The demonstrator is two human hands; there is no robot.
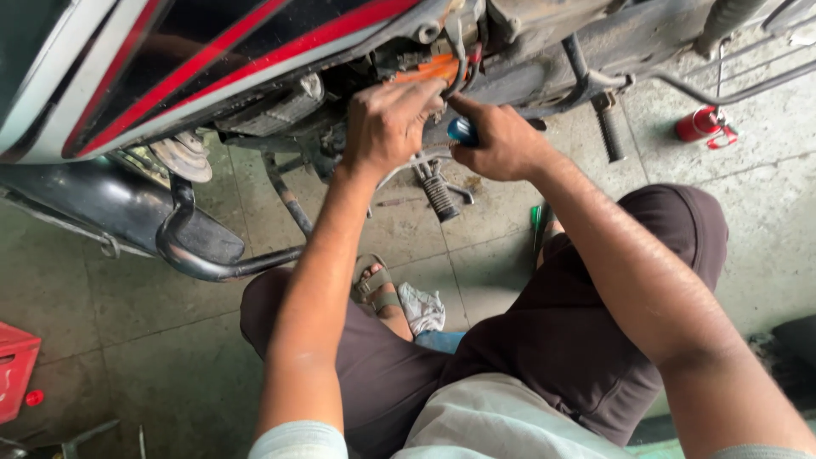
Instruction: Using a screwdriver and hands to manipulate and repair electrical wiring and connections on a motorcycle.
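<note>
Two hands at work: both reach up and away from the squatting person into the motorcycle's side, meeting just under the orange part.
Near ground: grey rag (422, 308) on the concrete floor (170, 340) beside the sandalled foot (378, 289), well apart from the hands.
Right hand (501, 144): fingers closed around a blue-handled tool (463, 131), likely a screwdriver; only the handle end shows.
Tool axis: handle lies at the palm, long axis running up and left toward the orange part; the tip is hidden behind the left hand.
Left hand (393, 123): fingers curled, tips pressed at the orange part (429, 70); whether they pinch anything cannot be told.
Nearer hand: left, touching the part; right sits just beside and below it.
Beyond: black cables (463, 64) looping over the orange part, footpeg (609, 127) to the right, red oil can (704, 124) farther off on the floor.
</note>
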